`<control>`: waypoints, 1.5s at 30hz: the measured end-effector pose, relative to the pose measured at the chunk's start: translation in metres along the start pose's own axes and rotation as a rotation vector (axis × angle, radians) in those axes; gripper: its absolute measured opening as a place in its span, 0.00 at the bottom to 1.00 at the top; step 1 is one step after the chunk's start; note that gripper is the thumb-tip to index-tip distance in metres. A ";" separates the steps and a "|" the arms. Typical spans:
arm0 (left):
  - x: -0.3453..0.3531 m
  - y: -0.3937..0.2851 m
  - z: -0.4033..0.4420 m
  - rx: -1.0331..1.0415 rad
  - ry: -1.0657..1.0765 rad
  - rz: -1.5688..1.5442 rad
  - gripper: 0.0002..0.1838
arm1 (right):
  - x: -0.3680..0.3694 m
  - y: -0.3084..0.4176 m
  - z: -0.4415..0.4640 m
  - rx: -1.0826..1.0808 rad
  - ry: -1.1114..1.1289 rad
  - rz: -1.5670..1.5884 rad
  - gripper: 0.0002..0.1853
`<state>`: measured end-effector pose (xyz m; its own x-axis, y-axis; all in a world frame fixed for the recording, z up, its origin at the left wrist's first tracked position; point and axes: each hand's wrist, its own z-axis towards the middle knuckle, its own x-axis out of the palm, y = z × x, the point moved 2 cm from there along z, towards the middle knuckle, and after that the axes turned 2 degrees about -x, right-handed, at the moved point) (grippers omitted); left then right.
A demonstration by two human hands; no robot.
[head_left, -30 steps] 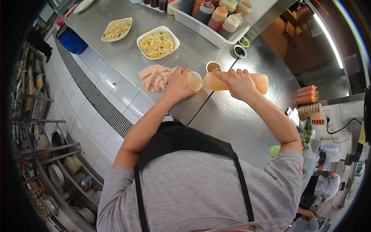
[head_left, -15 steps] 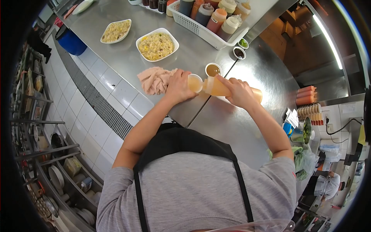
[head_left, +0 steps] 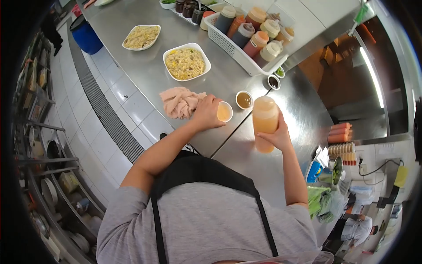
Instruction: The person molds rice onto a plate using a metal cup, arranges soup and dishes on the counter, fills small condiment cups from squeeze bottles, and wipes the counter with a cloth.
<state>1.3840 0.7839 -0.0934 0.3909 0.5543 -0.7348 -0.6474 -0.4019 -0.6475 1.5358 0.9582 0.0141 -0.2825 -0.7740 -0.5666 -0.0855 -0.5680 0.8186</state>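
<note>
My left hand [head_left: 206,113] is closed round a small white cup [head_left: 224,112] with pale orange sauce in it, beside a crumpled pink cloth [head_left: 178,102]. In my right hand [head_left: 279,135] is an upright squeeze bottle [head_left: 264,121] of the same pale orange sauce, the fingers wrapped round its side. Between the two, slightly farther back, stands a small cup of brown sauce [head_left: 244,100]. Beyond the cloth sits a white bowl of fried rice [head_left: 186,63], with a second bowl of fried rice [head_left: 141,37] farther left.
A white basket [head_left: 246,66] holds several squeeze bottles at the back. Small cups of dark sauce [head_left: 273,82] and green slices [head_left: 280,71] stand by its corner. A blue barrel [head_left: 85,35] is on the floor at left. At right, a person [head_left: 356,231] stands farther off.
My right hand has turned the squeeze bottle from lying tipped at the cup to upright, away from it. The cup in my left hand has also levelled. The whole view has shifted slightly.
</note>
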 end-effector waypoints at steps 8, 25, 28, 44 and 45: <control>-0.026 0.014 -0.008 0.137 -0.182 -0.021 0.42 | -0.059 0.066 0.137 -0.375 -0.489 0.583 0.28; -0.159 0.209 0.034 0.176 -0.253 0.193 0.09 | 0.007 0.061 0.492 0.031 -1.047 -0.261 0.61; -0.166 0.228 0.058 0.178 -0.218 0.194 0.10 | 0.019 0.039 0.495 0.319 -1.015 -0.251 0.60; -0.156 0.244 0.113 0.285 -0.089 0.114 0.11 | 0.065 0.075 0.543 -0.119 -0.495 -0.984 0.16; -0.156 0.245 0.112 0.290 -0.110 0.091 0.10 | 0.082 0.073 0.561 -0.003 -0.331 -0.934 0.15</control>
<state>1.0915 0.6809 -0.1148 0.2598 0.6072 -0.7509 -0.8421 -0.2382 -0.4839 0.9705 1.0098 0.0800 -0.3561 0.1017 -0.9289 -0.4075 -0.9115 0.0564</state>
